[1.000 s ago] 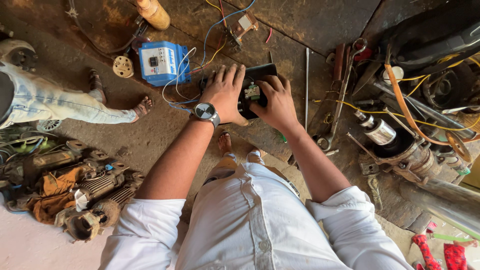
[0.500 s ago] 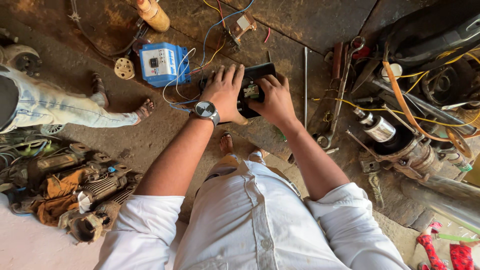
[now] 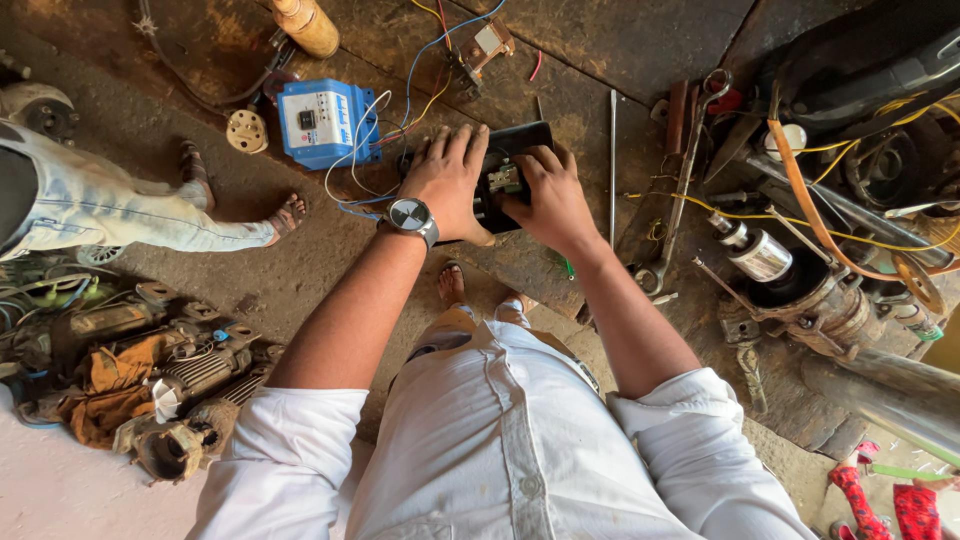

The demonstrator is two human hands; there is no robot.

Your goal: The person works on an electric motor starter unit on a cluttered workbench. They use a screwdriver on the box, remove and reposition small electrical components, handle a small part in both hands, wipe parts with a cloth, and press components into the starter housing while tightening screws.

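Both hands rest on a black rectangular plastic box (image 3: 512,160) with exposed electrical parts, lying on the dirty concrete floor (image 3: 600,60) ahead of the person's sandalled feet. The left hand (image 3: 450,180), a grey-faced wristwatch (image 3: 408,215) on its wrist, lies flat with fingers spread over the box's left part. The right hand (image 3: 550,195) grips the right edge, fingers curled. A blue rectangular control unit (image 3: 322,122) with white wires sits just left. A long steel rod (image 3: 612,165) lies right of the box.
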